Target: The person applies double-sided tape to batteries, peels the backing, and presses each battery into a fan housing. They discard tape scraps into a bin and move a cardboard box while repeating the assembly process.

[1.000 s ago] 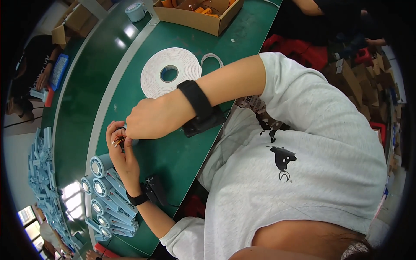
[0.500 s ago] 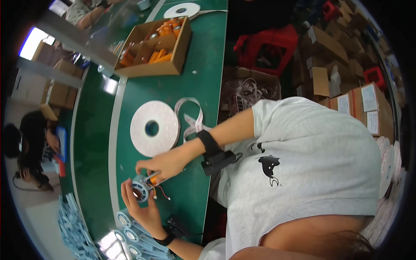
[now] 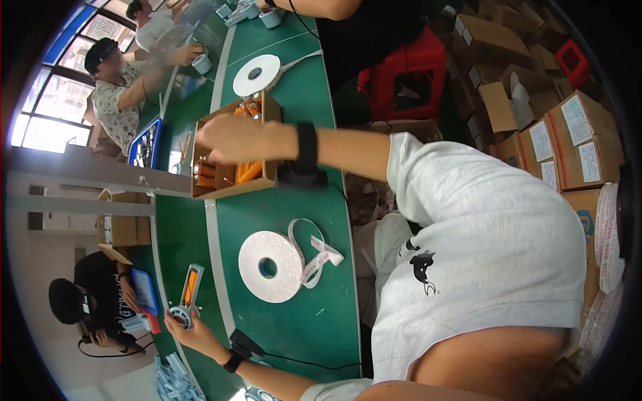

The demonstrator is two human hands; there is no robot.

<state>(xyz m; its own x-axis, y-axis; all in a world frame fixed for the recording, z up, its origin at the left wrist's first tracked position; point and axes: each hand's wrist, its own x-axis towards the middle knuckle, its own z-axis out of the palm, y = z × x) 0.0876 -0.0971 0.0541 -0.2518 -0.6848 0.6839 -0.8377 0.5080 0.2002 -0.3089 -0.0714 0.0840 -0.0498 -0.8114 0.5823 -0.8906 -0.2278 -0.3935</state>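
Note:
My left hand (image 3: 200, 337) is closed around the round end of a light-blue handheld fan housing (image 3: 180, 315). The housing's long handle points away from my hand, with an orange cylindrical battery (image 3: 192, 284) lying inside it. Over a divided cardboard box (image 3: 269, 175) reaches my right hand (image 3: 244, 139), smeared by motion, its fingers hard to make out. More orange batteries (image 3: 249, 172) with wires lie in the box's compartments, partly hidden by that hand. On the green bench, a large roll of white tape (image 3: 271, 284) lies flat between my arms, its loose end curled beside it.
Another white tape roll (image 3: 257, 73) lies beyond the box. Light-blue parts (image 3: 175, 381) are heaped at the lower edge. A black device with a cable (image 3: 246, 342) is near my left wrist. Co-workers sit across the bench; a red stool (image 3: 411, 77) and cartons (image 3: 575, 144) stand at the right.
My right hand has left the housing and moved over to the battery box. The left hand has carried the housing away from the tape roll; the orange battery now shows in its handle. The view has shifted.

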